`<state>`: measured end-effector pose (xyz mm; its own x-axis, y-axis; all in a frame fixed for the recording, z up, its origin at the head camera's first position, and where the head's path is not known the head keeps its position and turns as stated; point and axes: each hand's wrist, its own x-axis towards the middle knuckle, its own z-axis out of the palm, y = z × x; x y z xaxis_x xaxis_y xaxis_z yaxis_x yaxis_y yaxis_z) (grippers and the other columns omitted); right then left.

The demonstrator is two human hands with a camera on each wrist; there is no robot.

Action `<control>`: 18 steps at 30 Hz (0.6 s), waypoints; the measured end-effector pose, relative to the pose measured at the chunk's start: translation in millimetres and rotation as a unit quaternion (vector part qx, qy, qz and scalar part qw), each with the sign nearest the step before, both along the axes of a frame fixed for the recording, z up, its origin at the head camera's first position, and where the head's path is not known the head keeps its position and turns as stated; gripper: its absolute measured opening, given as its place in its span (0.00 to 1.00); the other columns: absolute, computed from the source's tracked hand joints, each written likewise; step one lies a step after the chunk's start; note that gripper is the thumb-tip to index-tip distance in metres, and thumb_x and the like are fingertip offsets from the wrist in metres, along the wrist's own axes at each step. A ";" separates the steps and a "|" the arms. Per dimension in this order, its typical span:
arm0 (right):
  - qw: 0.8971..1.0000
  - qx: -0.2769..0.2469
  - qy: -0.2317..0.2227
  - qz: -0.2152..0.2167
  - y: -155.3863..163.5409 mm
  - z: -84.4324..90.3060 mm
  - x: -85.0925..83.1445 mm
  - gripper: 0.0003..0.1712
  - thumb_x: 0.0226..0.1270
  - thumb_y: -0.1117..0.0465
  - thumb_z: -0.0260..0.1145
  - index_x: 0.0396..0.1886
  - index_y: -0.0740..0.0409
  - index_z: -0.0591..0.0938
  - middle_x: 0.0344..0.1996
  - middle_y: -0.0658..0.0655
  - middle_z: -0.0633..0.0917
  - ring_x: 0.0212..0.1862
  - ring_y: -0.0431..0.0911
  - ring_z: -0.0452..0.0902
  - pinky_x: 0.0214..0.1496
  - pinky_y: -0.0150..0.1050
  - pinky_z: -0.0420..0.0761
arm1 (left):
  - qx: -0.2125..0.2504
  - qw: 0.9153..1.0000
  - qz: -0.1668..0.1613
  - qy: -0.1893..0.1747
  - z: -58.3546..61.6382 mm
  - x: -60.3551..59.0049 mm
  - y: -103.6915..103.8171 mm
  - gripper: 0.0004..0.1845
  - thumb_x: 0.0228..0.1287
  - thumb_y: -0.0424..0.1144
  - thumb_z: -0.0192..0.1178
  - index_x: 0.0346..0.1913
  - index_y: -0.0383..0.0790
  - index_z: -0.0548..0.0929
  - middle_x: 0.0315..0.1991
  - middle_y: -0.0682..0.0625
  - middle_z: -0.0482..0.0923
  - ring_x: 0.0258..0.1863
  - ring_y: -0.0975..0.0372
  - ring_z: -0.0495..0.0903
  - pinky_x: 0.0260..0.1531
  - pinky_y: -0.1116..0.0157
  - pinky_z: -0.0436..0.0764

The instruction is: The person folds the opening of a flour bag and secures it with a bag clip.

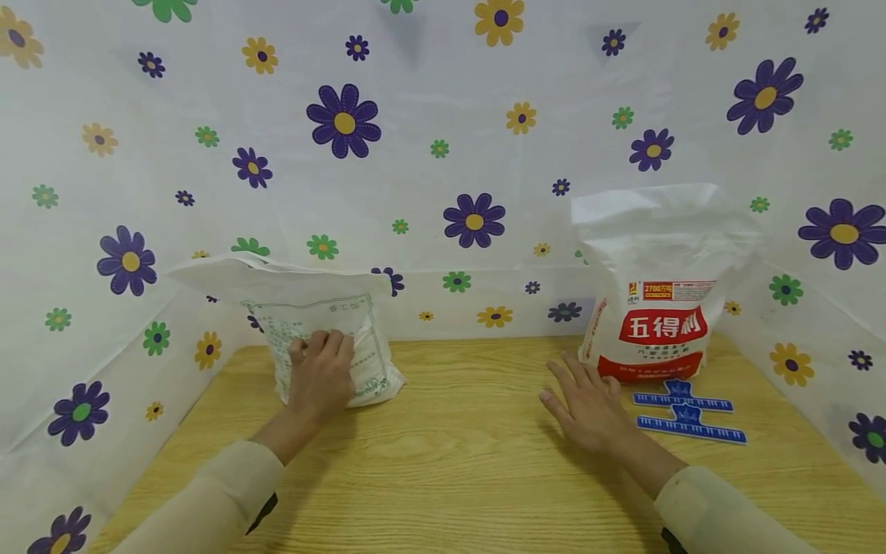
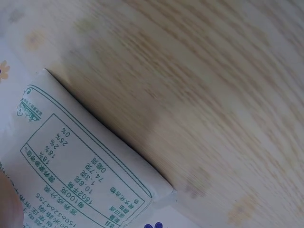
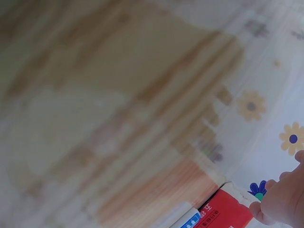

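Observation:
On the left of the table stands a white flour bag with green print [image 1: 360, 338], its upper part unprinted and loose. My left hand [image 1: 321, 377] grips its front with curled fingers. The left wrist view shows the bag's printed panel [image 2: 80, 175] along the wood, with a bit of a finger [image 2: 8, 204] at the edge. At the right, a white and red flour bag [image 1: 664, 323] stands upright with a tall top. My right hand [image 1: 588, 408] is low by its left corner, fingers spread and holding nothing. Part of this hand [image 3: 282, 199] shows in the right wrist view.
Two long blue clips with a piano-key pattern, a farther clip [image 1: 716, 404] and a nearer clip [image 1: 720, 433], lie before the red-printed bag. The wooden table [image 1: 443, 477] is enclosed at the back and sides by a white flowered sheet [image 1: 415, 185].

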<state>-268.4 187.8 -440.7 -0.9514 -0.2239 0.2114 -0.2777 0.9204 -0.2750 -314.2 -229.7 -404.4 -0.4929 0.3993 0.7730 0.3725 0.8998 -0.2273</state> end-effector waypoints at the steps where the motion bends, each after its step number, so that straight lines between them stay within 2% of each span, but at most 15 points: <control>1: 1.000 0.000 0.000 0.001 -0.7 0.0 0.0 0.37 0.76 0.38 0.50 0.77 0.51 0.63 0.78 0.63 0.56 0.76 0.65 0.52 0.67 0.71 0.55 | -0.001 1.000 0.000 0.003 -0.3 0.2 0.4 0.08 0.66 0.30 0.44 0.34 0.30 0.73 0.35 0.38 0.73 0.42 0.44 0.67 0.46 0.43 0.55; 7: 1.000 0.000 0.007 0.006 -4.0 -0.9 -0.5 0.36 0.76 0.39 0.50 0.76 0.51 0.63 0.78 0.62 0.57 0.75 0.65 0.53 0.67 0.71 0.55 | -0.006 1.000 -0.006 0.014 -0.2 3.3 4.6 0.07 0.65 0.31 0.45 0.33 0.31 0.73 0.34 0.38 0.73 0.41 0.44 0.67 0.46 0.43 0.53; 18: 1.000 -0.010 0.005 0.012 -10.1 1.2 1.4 0.37 0.77 0.37 0.48 0.76 0.52 0.63 0.77 0.63 0.58 0.75 0.66 0.54 0.66 0.70 0.55 | -0.003 1.000 -0.009 -0.009 0.6 9.8 12.5 0.08 0.66 0.32 0.46 0.34 0.31 0.74 0.36 0.39 0.75 0.44 0.46 0.71 0.49 0.41 0.56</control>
